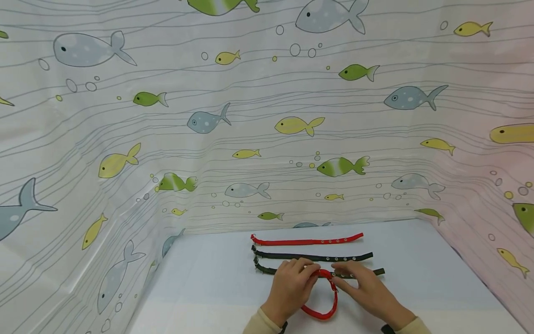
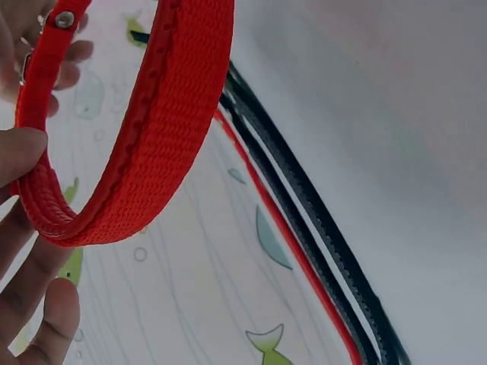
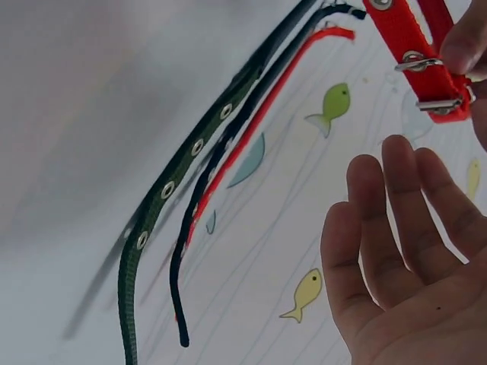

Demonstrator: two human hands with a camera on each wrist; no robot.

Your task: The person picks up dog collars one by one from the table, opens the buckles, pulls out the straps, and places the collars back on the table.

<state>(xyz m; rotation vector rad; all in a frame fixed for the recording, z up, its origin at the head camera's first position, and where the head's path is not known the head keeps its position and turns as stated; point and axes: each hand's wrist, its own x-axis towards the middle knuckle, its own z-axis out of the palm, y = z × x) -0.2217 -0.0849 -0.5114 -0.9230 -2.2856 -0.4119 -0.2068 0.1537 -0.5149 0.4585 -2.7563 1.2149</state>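
Observation:
A red collar (image 1: 321, 316) with metal eyelets and a buckle is bent into a loop. My left hand (image 1: 291, 288) grips it near the buckle end; in the left wrist view the thumb (image 2: 21, 152) presses on the band (image 2: 179, 114). The right wrist view shows the metal buckle (image 3: 418, 65) with the strap run through it. Just right of the loop, my right hand (image 1: 369, 290) has its fingers extended, and in its wrist view the fingertips sit below the buckle, apart from it.
Behind the hands, a red collar (image 1: 292, 242), a black collar (image 1: 300, 256) and a dark green collar (image 1: 267, 270) lie stretched out in rows on the white table (image 1: 200, 278). The hands partly cover the green one. A fish-printed sheet (image 1: 267, 102) surrounds the table at the back and sides.

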